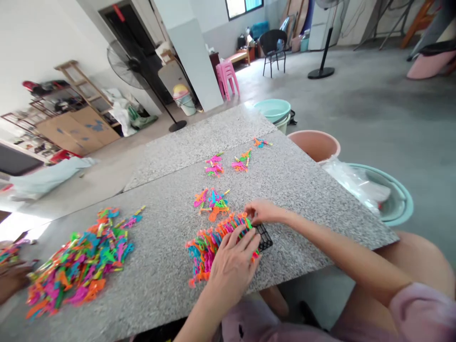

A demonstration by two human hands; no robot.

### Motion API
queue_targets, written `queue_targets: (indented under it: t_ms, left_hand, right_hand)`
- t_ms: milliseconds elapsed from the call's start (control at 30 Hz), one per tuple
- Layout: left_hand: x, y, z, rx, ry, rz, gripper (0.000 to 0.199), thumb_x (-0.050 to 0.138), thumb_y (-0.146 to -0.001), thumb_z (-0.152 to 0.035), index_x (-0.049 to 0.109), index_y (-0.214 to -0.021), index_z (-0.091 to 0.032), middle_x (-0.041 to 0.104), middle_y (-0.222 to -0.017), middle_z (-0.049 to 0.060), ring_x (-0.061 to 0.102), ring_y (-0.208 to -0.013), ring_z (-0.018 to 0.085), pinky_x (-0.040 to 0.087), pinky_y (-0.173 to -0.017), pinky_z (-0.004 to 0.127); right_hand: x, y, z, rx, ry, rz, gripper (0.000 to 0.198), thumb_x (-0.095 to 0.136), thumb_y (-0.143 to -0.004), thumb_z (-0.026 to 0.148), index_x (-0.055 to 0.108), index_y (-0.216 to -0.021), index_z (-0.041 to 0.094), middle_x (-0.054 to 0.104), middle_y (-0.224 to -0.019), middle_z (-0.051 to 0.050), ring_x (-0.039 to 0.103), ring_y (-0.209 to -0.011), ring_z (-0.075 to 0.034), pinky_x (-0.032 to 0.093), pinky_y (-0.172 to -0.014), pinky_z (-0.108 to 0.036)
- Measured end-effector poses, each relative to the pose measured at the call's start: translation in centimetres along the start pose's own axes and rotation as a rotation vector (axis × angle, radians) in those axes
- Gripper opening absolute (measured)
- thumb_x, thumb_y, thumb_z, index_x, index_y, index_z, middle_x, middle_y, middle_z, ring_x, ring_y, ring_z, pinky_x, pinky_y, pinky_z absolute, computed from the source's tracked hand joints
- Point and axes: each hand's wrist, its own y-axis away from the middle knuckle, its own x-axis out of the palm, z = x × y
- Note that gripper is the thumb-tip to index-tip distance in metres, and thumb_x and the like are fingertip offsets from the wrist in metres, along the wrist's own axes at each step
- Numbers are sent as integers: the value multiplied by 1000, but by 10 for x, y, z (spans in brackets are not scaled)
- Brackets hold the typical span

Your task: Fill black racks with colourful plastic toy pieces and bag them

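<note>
Neon plastic pieces [213, 242] lie under flat left hand [231, 266]; right hand [261, 212] pinches some.

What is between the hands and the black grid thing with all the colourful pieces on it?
Nothing visible. The left hand lies flat on the colourful pieces stacked on the black grid, and the right hand touches the row at the grid's far edge. The loose small pile sits apart on the table.
</note>
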Motion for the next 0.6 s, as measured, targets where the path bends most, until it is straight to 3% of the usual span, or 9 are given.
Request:
queue_targets:
  t_ms: [100, 200, 333, 400, 500, 600]
  left_hand:
    - [0, 2, 0, -11, 26, 5, 35, 56, -92, -24, 55, -127, -24, 56, -138, 0, 40, -132, 27, 44, -106, 46]
    - [0, 3, 0, -22, 48, 12, 33, 56, -92, -23, 57, -124, -24, 55, -139, -2, 37, -135, 26, 44, -108, 45]
    - [3, 5, 1, -32, 69, 14, 32, 53, -93, -22, 55, -125, -25, 53, -141, -3, 36, -136, 25, 44, -108, 45]
    - [4, 5, 1, -27, 82, 7, 29, 53, -93, -23, 57, -122, -24, 54, -140, -3, 36, -136, 25, 44, -107, 46]
    - [6, 3, 1, -23, 100, -16, 28, 55, -92, -22, 57, -120, -24, 55, -139, -2, 36, -136, 25, 45, -106, 46]
    - [6, 2, 1, -25, 93, -41, 29, 57, -90, -21, 58, -119, -24, 57, -137, -1, 38, -135, 27, 46, -105, 48]
  right_hand:
    - [-5, -49, 7, 4, 87, -108, 35, 77, -73, 26, 66, -104, 14, 69, -97, -6, 62, -79, -16, 43, -69, -22]
    - [10, -93, 22, -11, 181, 17, 48, 86, -62, 30, 66, -102, 13, 70, -91, -6, 63, -79, -19, 42, -65, -22]
    - [16, -94, 13, 106, 117, 65, 30, 83, -62, 19, 68, -87, 11, 71, -80, -4, 64, -72, -17, 42, -61, -21]
    - [-4, -73, -9, 187, -4, 43, 27, 79, -67, 17, 68, -90, 11, 71, -78, -4, 65, -69, -16, 44, -60, -21]
    - [-58, -41, -46, 246, -122, 83, 23, 74, -72, 14, 69, -94, 11, 72, -78, -4, 66, -69, -16, 47, -62, -21]
    - [-105, -20, -71, 304, 69, 25, 18, 69, -72, 6, 70, -89, 11, 74, -84, -6, 67, -77, -18, 49, -70, -22]
